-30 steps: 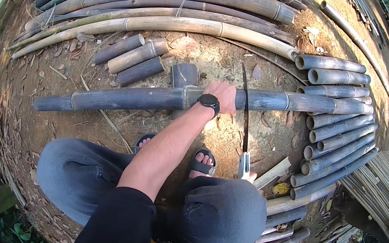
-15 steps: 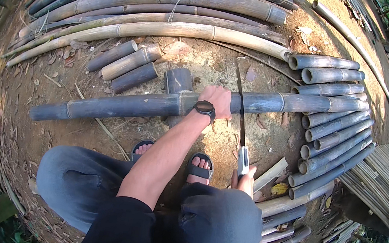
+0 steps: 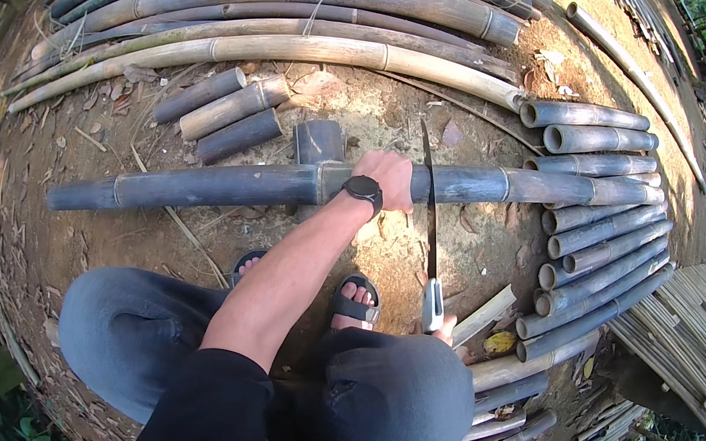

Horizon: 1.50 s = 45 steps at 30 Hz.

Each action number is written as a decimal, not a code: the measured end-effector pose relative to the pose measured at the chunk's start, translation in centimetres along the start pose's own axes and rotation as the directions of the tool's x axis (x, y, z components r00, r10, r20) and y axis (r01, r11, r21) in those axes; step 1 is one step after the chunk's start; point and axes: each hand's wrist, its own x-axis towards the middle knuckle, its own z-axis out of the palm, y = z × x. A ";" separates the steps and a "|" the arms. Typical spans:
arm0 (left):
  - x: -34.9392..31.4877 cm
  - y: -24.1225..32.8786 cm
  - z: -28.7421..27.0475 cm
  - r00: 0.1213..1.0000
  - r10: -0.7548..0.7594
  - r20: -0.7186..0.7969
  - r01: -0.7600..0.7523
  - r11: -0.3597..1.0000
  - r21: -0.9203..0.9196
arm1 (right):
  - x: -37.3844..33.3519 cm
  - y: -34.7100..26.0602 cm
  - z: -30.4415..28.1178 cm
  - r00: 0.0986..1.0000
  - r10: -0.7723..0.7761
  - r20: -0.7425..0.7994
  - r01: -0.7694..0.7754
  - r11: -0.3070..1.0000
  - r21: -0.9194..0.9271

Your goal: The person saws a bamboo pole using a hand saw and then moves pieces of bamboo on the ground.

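Observation:
A long dark bamboo pole [image 3: 222,187] lies crosswise in front of me, resting over a short bamboo piece [image 3: 319,142]. My left hand [image 3: 384,180], with a black watch on its wrist, is wrapped over the top of the pole near its middle. Just right of that hand, the thin blade of a handsaw [image 3: 433,248] crosses the pole, its tip pointing away from me. The fingers of my right hand [image 3: 444,328] are closed round the saw's pale grip beside my right knee, which partly hides that hand. How deep the blade sits cannot be seen.
Several cut bamboo tubes [image 3: 609,229] lie in a row at the right. Three short pieces [image 3: 232,106] rest at the left, beyond the pole. Long bamboo poles [image 3: 305,49] are laid side by side at the back. A slatted bamboo panel [image 3: 690,327] stands far right.
My right hand has drawn the saw slightly toward me, so its tip sits nearer the pole. My left hand keeps its hold. The whole view has shifted a little.

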 end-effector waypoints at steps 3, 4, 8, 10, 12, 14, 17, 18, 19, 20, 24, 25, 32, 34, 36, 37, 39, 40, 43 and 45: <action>-0.8 0.0 1.0 0.995 0.011 -0.101 -0.005 0.998 0.057 | -0.9 0.9 -0.6 0.998 0.011 0.057 -0.014 0.999 0.044; -0.5 -0.1 0.9 0.999 -0.037 -0.037 0.038 0.999 0.035 | -1.0 1.0 -0.6 0.997 0.017 0.075 -0.021 0.998 0.064; -0.6 0.7 0.6 0.999 -0.009 -0.032 0.011 0.999 0.051 | 3.2 0.7 1.3 0.998 -0.048 -0.036 0.050 0.996 0.070; -1.1 0.2 0.0 0.998 -0.062 0.029 0.060 0.996 0.070 | -2.3 -0.8 -0.5 0.995 0.094 0.031 -0.095 0.995 0.022; -1.0 1.2 -0.5 0.999 -0.051 0.008 0.051 0.996 0.070 | -4.5 7.9 3.3 0.996 0.069 0.054 -0.083 0.947 0.310; -0.6 0.9 0.0 0.998 -0.051 -0.038 0.053 0.997 0.054 | -5.2 11.6 5.4 0.999 -0.014 0.038 0.000 0.940 0.341; 0.6 1.0 0.4 0.999 -0.047 0.020 0.047 0.998 0.035 | -3.9 14.2 8.3 0.996 -0.083 0.026 0.070 0.947 0.313; 1.0 -0.5 1.0 0.995 -0.093 0.035 0.090 0.992 0.083 | -3.6 12.9 8.1 0.994 -0.098 0.041 0.080 0.947 0.311; 0.2 -0.3 0.7 0.995 -0.087 0.046 0.080 0.987 0.139 | -4.3 11.6 6.5 0.995 -0.083 0.057 0.062 0.951 0.302; -0.7 -1.0 0.1 0.996 -0.088 0.007 0.086 0.983 0.160 | -5.3 7.3 2.4 0.996 -0.006 0.084 -0.020 0.951 0.307; -2.7 -0.7 -0.2 0.999 -0.046 -0.007 0.046 0.974 0.221 | -7.7 5.8 -0.5 0.996 -0.081 0.043 0.057 0.912 0.406; -3.1 -1.1 -0.2 0.998 -0.065 0.010 0.061 0.971 0.232 | -7.6 6.2 0.2 0.993 -0.118 0.018 0.103 0.921 0.375; -3.1 0.4 0.5 0.994 -0.095 -0.057 0.104 0.976 0.191 | -10.5 6.4 0.3 0.999 -0.029 0.030 0.025 0.995 0.100; -3.0 0.8 0.5 0.993 -0.066 -0.095 0.086 0.969 0.231 | -11.1 6.7 0.7 0.999 -0.043 0.014 0.043 0.998 0.034; -3.1 0.5 0.6 0.993 -0.049 -0.107 0.075 0.966 0.249 | -7.8 5.0 -0.6 0.995 -0.048 0.089 0.037 0.992 0.121; -2.9 0.4 0.6 0.994 -0.039 -0.107 0.063 0.969 0.240 | -5.7 3.9 -1.3 0.991 -0.053 0.125 0.033 0.987 0.156; -2.7 0.6 0.8 0.995 -0.038 -0.093 0.060 0.969 0.238 | -0.5 3.4 0.7 0.994 -0.092 0.051 0.085 0.988 0.126; -2.6 0.4 0.5 0.995 -0.055 -0.088 0.075 0.967 0.244 | 1.4 3.0 1.7 0.992 -0.125 0.016 0.123 0.986 0.111; -2.8 0.3 0.6 0.996 -0.081 -0.045 0.089 0.966 0.243 | -4.7 5.5 1.7 0.985 -0.033 0.169 0.012 0.992 0.125; -2.3 0.2 0.2 0.995 -0.083 -0.063 0.095 0.968 0.233 | -6.5 5.4 0.8 0.988 -0.041 0.148 0.027 0.995 0.096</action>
